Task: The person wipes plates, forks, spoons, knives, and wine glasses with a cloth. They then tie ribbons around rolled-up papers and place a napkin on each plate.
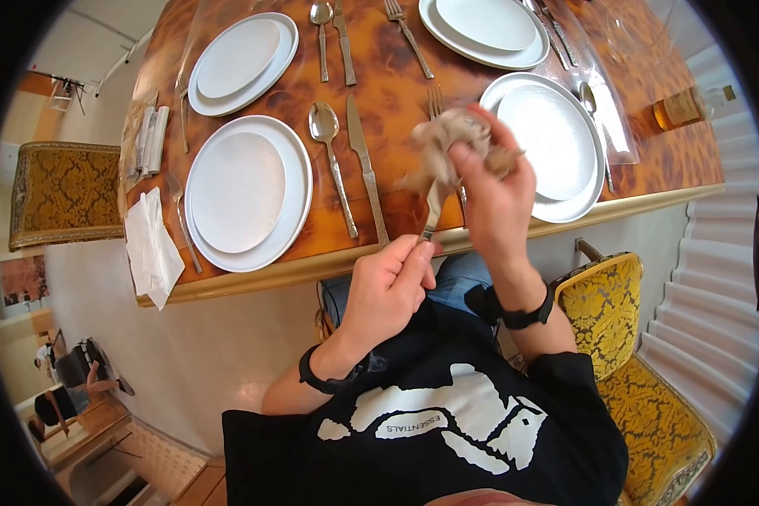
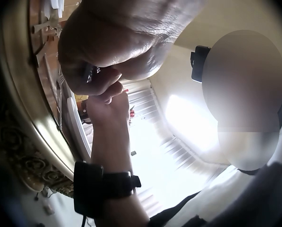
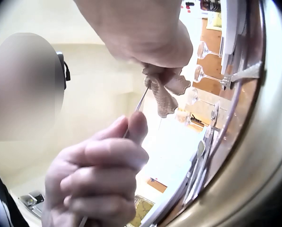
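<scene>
My left hand (image 1: 388,287) grips the handle of a table knife (image 1: 434,209) near the table's front edge. Its blade runs up into a crumpled beige cloth (image 1: 447,139), which my right hand (image 1: 496,181) pinches around it, hiding the tip. In the right wrist view, the cloth (image 3: 164,97) hangs in folds below the right hand (image 3: 155,38), and the left hand (image 3: 98,184) holds the slim handle. The left wrist view shows the left hand (image 2: 112,47) curled, with the right hand (image 2: 108,104) beyond. A fork (image 1: 436,101) lies partly behind the cloth.
Stacked white plates (image 1: 299,194) lie left of the hands, and more white plates (image 1: 594,169) to the right. A spoon (image 1: 337,169) and another knife (image 1: 365,169) lie between. White napkins (image 1: 153,249) overhang the left edge. A bottle (image 1: 679,108) lies far right. A patterned chair (image 1: 603,312) stands right.
</scene>
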